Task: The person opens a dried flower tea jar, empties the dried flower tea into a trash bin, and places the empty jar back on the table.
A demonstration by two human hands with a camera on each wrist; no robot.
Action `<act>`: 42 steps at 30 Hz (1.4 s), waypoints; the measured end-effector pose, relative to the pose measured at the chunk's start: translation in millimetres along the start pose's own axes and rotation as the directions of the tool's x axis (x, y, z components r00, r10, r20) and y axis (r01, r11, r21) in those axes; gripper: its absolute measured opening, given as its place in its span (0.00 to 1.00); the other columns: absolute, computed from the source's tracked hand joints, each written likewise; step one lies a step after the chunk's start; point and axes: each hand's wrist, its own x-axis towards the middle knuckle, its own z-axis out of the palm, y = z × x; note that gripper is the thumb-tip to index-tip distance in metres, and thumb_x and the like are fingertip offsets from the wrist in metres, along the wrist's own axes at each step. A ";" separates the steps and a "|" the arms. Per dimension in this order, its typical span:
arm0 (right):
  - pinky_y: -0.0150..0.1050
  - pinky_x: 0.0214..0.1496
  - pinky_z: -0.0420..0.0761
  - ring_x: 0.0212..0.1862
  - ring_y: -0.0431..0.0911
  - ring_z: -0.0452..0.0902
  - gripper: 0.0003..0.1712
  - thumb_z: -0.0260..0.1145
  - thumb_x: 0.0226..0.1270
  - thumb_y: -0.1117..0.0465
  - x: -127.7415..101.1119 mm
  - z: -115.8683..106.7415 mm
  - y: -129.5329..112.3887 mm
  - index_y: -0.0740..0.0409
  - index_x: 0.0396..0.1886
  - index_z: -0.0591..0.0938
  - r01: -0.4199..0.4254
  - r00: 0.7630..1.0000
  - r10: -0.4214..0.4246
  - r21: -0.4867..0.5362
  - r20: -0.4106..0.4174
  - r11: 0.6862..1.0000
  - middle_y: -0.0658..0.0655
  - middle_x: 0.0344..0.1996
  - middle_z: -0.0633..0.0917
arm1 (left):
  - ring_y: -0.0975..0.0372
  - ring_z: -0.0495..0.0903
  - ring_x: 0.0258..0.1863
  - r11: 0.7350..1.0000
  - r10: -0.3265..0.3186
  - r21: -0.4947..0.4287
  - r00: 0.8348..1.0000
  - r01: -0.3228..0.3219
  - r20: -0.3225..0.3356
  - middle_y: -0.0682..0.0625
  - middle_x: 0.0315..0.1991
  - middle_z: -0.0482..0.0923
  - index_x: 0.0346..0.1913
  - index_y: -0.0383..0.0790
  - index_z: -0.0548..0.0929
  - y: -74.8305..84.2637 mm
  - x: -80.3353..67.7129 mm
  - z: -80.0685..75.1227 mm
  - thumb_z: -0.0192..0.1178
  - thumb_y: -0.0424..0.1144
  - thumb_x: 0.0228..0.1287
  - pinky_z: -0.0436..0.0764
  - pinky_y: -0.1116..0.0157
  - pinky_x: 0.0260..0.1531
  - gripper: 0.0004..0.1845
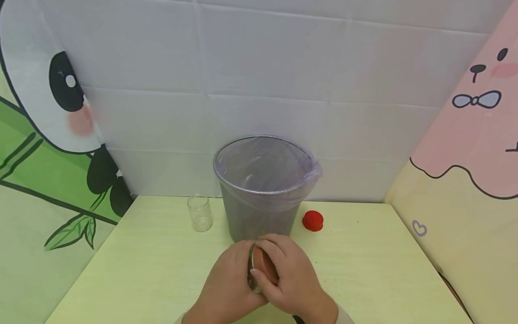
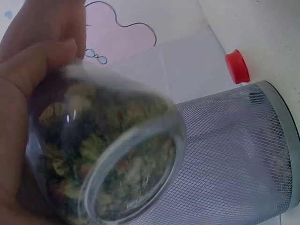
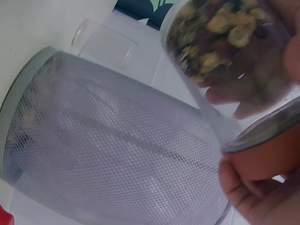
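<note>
My left hand (image 1: 226,283) holds a clear glass jar (image 2: 108,154) with dried flowers and herbs inside. The jar is tilted, its thick glass bottom facing the left wrist camera. In my right hand (image 1: 295,276) is an orange-brown lid (image 3: 267,161) with a silvery rim, held by its edge at the jar's mouth. How firmly the lid sits on the jar cannot be told. Both hands are close together in front of a grey mesh bin (image 1: 259,220). From the head camera, the fingers cover most of the jar.
A thin plastic liner (image 1: 311,173) hangs over the bin's rim. Through the mesh, some dried bits (image 3: 28,122) show near its base. An upright clear glass (image 1: 200,213) stands left of the bin, and a red cap (image 1: 313,221) lies to its right. Walls rise behind and beside the table.
</note>
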 end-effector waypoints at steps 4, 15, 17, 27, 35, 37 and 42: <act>0.43 0.52 0.81 0.49 0.50 0.81 0.25 0.58 0.75 0.46 5.7 -2.0 6.3 0.62 0.55 0.83 0.169 0.983 -0.167 0.022 -0.070 0.985 0.58 0.50 0.83 | 0.65 0.79 0.43 0.999 -0.020 -0.038 1.000 0.021 0.022 0.57 0.46 0.78 0.58 0.42 0.77 0.4 2.5 -4.9 0.80 0.50 0.36 0.81 0.65 0.46 0.42; 0.42 0.57 0.80 0.59 0.44 0.77 0.35 0.57 0.76 0.35 -4.5 -6.7 4.0 0.55 0.68 0.74 -0.160 0.977 0.152 0.045 0.150 0.986 0.50 0.61 0.79 | 0.62 0.80 0.41 0.999 -0.020 0.036 1.000 0.021 -0.018 0.56 0.42 0.78 0.55 0.40 0.78 -3.9 1.3 0.2 0.79 0.52 0.34 0.82 0.62 0.44 0.41; 0.43 0.54 0.82 0.56 0.42 0.78 0.33 0.60 0.75 0.36 -5.9 -7.6 2.3 0.52 0.68 0.74 -0.260 0.953 0.251 0.035 0.169 0.965 0.47 0.59 0.79 | 0.63 0.79 0.40 0.998 -0.028 0.054 0.999 0.029 -0.022 0.56 0.41 0.78 0.54 0.41 0.78 -5.1 1.2 3.1 0.80 0.54 0.33 0.82 0.62 0.44 0.41; 0.46 0.50 0.82 0.50 0.40 0.80 0.27 0.59 0.76 0.38 -5.3 -6.8 -7.7 0.49 0.63 0.78 -0.621 0.758 0.609 -0.026 0.233 0.783 0.43 0.54 0.82 | 0.58 0.78 0.35 0.994 0.021 0.105 0.996 -0.013 -0.084 0.53 0.37 0.75 0.49 0.38 0.76 -3.8 -1.0 16.8 0.77 0.52 0.34 0.81 0.58 0.39 0.37; 0.38 0.43 0.81 0.46 0.38 0.76 0.30 0.62 0.73 0.36 -6.7 -1.2 -7.6 0.51 0.61 0.79 -0.388 0.894 0.392 -0.063 0.217 0.920 0.44 0.50 0.79 | 0.58 0.80 0.39 0.995 0.052 0.084 0.996 -0.045 -0.079 0.52 0.40 0.78 0.53 0.35 0.78 -1.7 -2.4 19.0 0.77 0.51 0.41 0.82 0.59 0.42 0.36; 0.39 0.47 0.82 0.49 0.40 0.76 0.28 0.63 0.74 0.38 -6.1 -0.8 -5.0 0.51 0.60 0.80 -0.280 0.941 0.285 -0.051 0.184 0.959 0.45 0.52 0.79 | 0.60 0.80 0.38 0.998 0.043 0.058 0.996 -0.038 -0.075 0.53 0.39 0.78 0.52 0.36 0.78 -1.3 -2.2 16.6 0.77 0.50 0.41 0.82 0.61 0.42 0.35; 0.40 0.52 0.81 0.51 0.45 0.78 0.24 0.62 0.74 0.44 -2.3 -0.2 3.1 0.54 0.59 0.82 -0.034 0.998 0.033 0.016 0.051 0.999 0.50 0.53 0.81 | 0.61 0.80 0.40 1.000 0.029 0.009 0.999 -0.029 -0.040 0.54 0.42 0.78 0.56 0.38 0.77 -1.3 -1.2 8.0 0.79 0.50 0.40 0.82 0.62 0.44 0.38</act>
